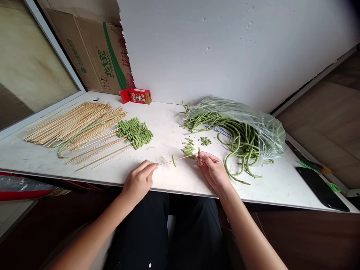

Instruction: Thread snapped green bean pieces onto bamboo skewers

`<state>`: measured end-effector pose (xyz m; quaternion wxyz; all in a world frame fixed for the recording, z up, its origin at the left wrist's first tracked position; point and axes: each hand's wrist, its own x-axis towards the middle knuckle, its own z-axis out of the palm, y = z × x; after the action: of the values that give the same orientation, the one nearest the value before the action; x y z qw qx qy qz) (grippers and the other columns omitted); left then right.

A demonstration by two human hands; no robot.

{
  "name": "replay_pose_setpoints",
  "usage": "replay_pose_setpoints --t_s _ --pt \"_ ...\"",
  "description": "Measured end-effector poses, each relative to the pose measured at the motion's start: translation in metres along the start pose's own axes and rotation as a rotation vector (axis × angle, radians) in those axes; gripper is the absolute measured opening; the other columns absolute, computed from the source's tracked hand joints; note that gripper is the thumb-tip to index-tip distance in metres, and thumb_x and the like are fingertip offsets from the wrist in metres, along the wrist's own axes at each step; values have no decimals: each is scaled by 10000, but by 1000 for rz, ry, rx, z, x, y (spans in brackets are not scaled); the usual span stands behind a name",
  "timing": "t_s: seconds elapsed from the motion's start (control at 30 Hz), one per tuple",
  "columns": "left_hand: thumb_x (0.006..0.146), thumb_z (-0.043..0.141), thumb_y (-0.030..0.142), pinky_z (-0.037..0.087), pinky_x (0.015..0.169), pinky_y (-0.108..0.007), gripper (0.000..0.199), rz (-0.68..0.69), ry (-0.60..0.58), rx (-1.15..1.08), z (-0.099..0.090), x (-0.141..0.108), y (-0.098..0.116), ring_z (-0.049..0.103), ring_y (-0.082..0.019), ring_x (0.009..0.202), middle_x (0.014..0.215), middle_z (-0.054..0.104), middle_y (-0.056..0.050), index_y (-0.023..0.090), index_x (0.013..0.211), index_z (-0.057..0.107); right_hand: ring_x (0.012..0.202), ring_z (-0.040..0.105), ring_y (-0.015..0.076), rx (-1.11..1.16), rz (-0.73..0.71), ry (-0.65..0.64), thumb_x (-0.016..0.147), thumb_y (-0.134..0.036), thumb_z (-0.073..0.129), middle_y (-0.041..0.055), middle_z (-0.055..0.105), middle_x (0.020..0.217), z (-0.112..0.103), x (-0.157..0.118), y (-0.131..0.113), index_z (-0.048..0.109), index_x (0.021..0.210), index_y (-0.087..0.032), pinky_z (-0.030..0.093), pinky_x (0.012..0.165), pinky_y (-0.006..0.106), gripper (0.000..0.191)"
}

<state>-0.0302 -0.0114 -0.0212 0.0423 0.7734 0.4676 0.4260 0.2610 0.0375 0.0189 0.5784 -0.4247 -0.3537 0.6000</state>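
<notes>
My left hand (140, 179) is closed on one end of a thin wooden skewer (164, 163), held nearly level above the front of the table. One cut piece of long bean (174, 160) sits crosswise partway along the skewer. At the skewer's other end, my right hand (212, 168) pinches a second bean piece (199, 150) between thumb and fingers; whether the tip is inside it cannot be made out. Just behind the right hand lie a short row of cut bean pieces (188, 150) and a small heap of bean ends (205, 141).
A pile of bare skewers (67, 125) lies at left, beside filled bean skewers (135, 131). Whole long beans (247, 138) spill from a clear plastic bag (270, 131) at right. A red box (140, 96) stands by the wall; a phone (320, 187) lies at far right.
</notes>
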Motion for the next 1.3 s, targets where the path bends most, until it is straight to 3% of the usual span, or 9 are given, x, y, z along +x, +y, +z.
replay_pose_setpoints --t_s 0.53,0.77,1.07,1.3 --pt "941 465 -32 628 834 -284 425 21 -6 54 -2 0 3 756 -184 902 1016 762 -63 207 1177 727 723 540 164 -119 -97 -20 763 -399 934 8 666 727 2 -5 1 833 790 -240 481 751 349 190" --pt "969 476 2 627 850 -290 372 -9 5 -3 -1 0 2 755 -185 911 1020 759 -64 202 1158 727 756 567 173 -77 -94 -50 828 -418 875 20 681 790 3 -4 1 832 846 -248 484 762 341 176" --pt "967 448 -20 635 853 -285 427 33 15 44 0 0 4 764 -183 916 1012 770 -60 216 1194 722 751 564 183 -175 -161 9 797 -447 909 25 701 801 -2 -4 7 837 836 -259 471 759 353 205" --pt "937 450 -51 638 874 -297 440 35 1 60 -1 -1 4 767 -193 922 1018 771 -58 201 1177 720 794 581 190 -228 -216 -19 841 -432 885 27 707 820 -4 -6 8 839 817 -274 466 799 357 166"
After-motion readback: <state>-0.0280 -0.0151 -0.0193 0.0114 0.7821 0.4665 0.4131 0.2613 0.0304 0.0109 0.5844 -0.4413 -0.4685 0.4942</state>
